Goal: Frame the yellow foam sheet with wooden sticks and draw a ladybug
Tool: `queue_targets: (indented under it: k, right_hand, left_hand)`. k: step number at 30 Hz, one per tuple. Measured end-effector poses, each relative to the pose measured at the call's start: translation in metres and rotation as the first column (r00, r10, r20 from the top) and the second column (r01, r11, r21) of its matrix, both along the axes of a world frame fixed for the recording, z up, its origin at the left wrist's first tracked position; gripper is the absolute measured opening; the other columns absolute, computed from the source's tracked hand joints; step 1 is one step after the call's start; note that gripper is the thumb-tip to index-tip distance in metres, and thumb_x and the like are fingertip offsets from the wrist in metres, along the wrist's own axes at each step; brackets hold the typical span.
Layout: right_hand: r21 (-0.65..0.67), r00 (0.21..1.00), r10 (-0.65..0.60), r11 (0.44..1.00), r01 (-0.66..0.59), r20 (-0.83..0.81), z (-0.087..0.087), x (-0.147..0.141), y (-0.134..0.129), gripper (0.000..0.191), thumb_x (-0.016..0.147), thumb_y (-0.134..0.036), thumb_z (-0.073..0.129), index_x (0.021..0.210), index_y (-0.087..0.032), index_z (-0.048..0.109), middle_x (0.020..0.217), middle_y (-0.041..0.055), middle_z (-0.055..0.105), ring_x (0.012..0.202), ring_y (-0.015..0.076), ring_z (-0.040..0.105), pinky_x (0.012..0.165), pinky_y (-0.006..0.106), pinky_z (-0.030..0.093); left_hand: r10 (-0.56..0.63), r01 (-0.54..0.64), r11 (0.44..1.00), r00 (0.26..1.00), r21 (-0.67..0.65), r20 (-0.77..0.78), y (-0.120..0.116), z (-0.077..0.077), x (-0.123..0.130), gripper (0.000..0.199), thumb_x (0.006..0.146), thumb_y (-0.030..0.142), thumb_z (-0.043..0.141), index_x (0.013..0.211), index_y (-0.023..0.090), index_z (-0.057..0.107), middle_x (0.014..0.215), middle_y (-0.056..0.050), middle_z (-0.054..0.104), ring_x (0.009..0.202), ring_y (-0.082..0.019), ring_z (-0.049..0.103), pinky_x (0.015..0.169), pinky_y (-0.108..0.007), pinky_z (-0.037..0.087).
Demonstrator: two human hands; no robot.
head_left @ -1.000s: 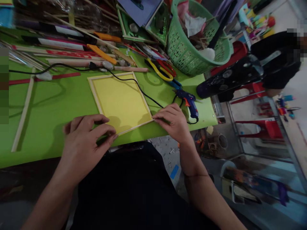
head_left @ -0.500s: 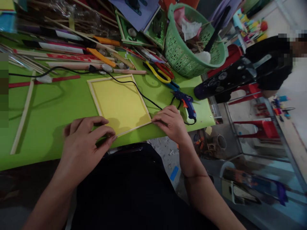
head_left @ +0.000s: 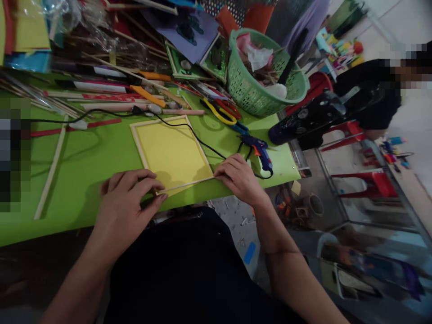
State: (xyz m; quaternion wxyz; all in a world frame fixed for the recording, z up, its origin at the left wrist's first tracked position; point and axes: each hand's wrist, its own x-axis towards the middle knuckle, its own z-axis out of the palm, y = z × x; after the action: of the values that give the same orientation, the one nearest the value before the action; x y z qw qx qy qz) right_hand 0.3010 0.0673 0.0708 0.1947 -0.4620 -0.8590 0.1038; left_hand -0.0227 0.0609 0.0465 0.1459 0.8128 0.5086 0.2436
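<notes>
A yellow sheet (head_left: 172, 153) edged with thin wooden sticks lies on the green table. Along its near edge runs a wooden stick (head_left: 189, 183). My left hand (head_left: 130, 202) pinches the left end of this stick at the near left corner. At the other end, my right hand (head_left: 239, 177) has its fingertips closed on the stick by the near right corner. A black cord (head_left: 205, 139) crosses the sheet's upper right. To the right of the sheet lies a blue glue gun (head_left: 261, 150).
Behind the sheet are yellow-handled pliers (head_left: 219, 112), orange cutters (head_left: 147, 96) and a green basket (head_left: 249, 92) of scraps. A loose stick (head_left: 50, 173) lies at left. A dark bottle-like object (head_left: 293, 121) leans in at right, near a person in black (head_left: 378, 99).
The view has shifted a little. The near stick's left end has moved slightly off the sheet's edge, so a strip of yellow shows below it. Both hands keep their grip.
</notes>
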Motion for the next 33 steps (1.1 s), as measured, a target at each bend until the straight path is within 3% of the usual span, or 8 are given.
queue_targets:
  k: [4, 7, 10, 13, 23, 27, 30, 33]
  right_hand:
    - [0.078, 1.0, -0.003, 0.997, 0.001, 0.019, 0.016, -0.001, 0.002, 0.013, 0.108, -0.022, 0.056, 0.098, -0.022, 0.065, 0.095, 0.0063, 0.074, 0.091, 0.0246, 0.059, 0.088, 0.042, 0.045]
    - [0.16, 0.998, -0.001, 0.987, -0.008, 0.056, 0.033, -0.009, 0.007, 0.013, 0.107, -0.02, 0.057, 0.097, -0.022, 0.065, 0.092, 0.0057, 0.073, 0.089, 0.0239, 0.059, 0.086, 0.041, 0.045]
    - [0.218, 0.996, 0.017, 0.975, -0.036, 0.089, 0.05, -0.021, 0.012, 0.015, 0.107, -0.017, 0.055, 0.097, -0.022, 0.065, 0.093, 0.005, 0.073, 0.088, 0.0232, 0.058, 0.087, 0.04, 0.045]
    - [0.275, 0.99, 0.006, 0.961, -0.044, 0.138, 0.062, -0.032, 0.019, 0.02, 0.108, -0.017, 0.05, 0.096, -0.022, 0.065, 0.091, 0.0059, 0.071, 0.089, 0.0242, 0.056, 0.087, 0.04, 0.045]
    - [0.355, 0.976, -0.059, 0.935, -0.019, 0.208, 0.083, -0.044, 0.042, 0.023, 0.109, -0.023, 0.052, 0.094, -0.023, 0.07, 0.092, 0.0091, 0.071, 0.092, 0.0281, 0.057, 0.086, 0.044, 0.047]
    - [0.325, 0.976, -0.01, 0.943, -0.063, 0.219, 0.087, -0.047, 0.057, 0.022, 0.108, -0.023, 0.054, 0.092, -0.021, 0.07, 0.091, 0.0091, 0.072, 0.091, 0.0274, 0.059, 0.086, 0.043, 0.047]
    - [0.279, 0.99, 0.066, 0.955, -0.098, 0.121, 0.092, -0.046, 0.078, 0.019, 0.107, -0.027, 0.058, 0.095, -0.021, 0.071, 0.092, 0.0071, 0.075, 0.092, 0.0255, 0.063, 0.091, 0.042, 0.047]
    - [0.256, 0.999, 0.036, 0.966, -0.026, -0.034, 0.097, -0.042, 0.108, 0.018, 0.108, -0.03, 0.056, 0.104, -0.021, 0.071, 0.102, 0.0067, 0.077, 0.098, 0.0239, 0.066, 0.094, 0.04, 0.047]
  left_hand:
    - [-0.036, 0.035, 0.997, 0.999, 0.063, 0.017, 0.005, 0.02, 0.009, 0.018, 0.104, 0.031, 0.059, 0.118, 0.029, 0.071, 0.122, -0.007, 0.075, 0.117, -0.035, 0.063, 0.093, -0.051, 0.042]
    - [-0.114, 0.112, 0.987, 0.993, 0.116, 0.013, 0.012, 0.043, 0.031, 0.023, 0.105, 0.029, 0.058, 0.124, 0.027, 0.07, 0.122, -0.006, 0.076, 0.117, -0.033, 0.064, 0.097, -0.05, 0.04]
    - [-0.2, 0.199, 0.968, 0.98, 0.15, -0.008, 0.023, 0.062, 0.059, 0.022, 0.105, 0.027, 0.059, 0.123, 0.027, 0.071, 0.119, -0.004, 0.078, 0.114, -0.031, 0.066, 0.099, -0.049, 0.038]
    - [-0.22, 0.222, 0.962, 0.975, 0.161, -0.034, 0.036, 0.073, 0.077, 0.014, 0.103, 0.022, 0.059, 0.106, 0.023, 0.073, 0.104, -0.005, 0.079, 0.105, -0.03, 0.067, 0.097, -0.049, 0.038]
    - [-0.225, 0.217, 0.97, 0.972, 0.106, 0.062, 0.076, 0.078, 0.08, 0.012, 0.1, 0.022, 0.062, 0.089, 0.021, 0.067, 0.09, -0.004, 0.076, 0.093, -0.027, 0.068, 0.082, -0.041, 0.037]
    - [-0.248, 0.238, 0.967, 0.96, 0.089, 0.131, 0.092, 0.074, 0.078, 0.016, 0.099, 0.022, 0.06, 0.084, 0.021, 0.066, 0.086, -0.004, 0.075, 0.086, -0.024, 0.067, 0.075, -0.036, 0.036]
    - [-0.225, 0.216, 0.974, 0.953, 0.064, 0.201, 0.109, 0.071, 0.068, 0.017, 0.097, 0.022, 0.059, 0.081, 0.02, 0.065, 0.082, -0.004, 0.072, 0.079, -0.022, 0.064, 0.071, -0.034, 0.035]
    - [-0.142, 0.131, 0.99, 0.928, 0.056, 0.344, 0.129, 0.069, 0.048, 0.016, 0.095, 0.026, 0.059, 0.082, 0.02, 0.067, 0.081, -0.003, 0.071, 0.075, -0.019, 0.061, 0.069, -0.032, 0.038]
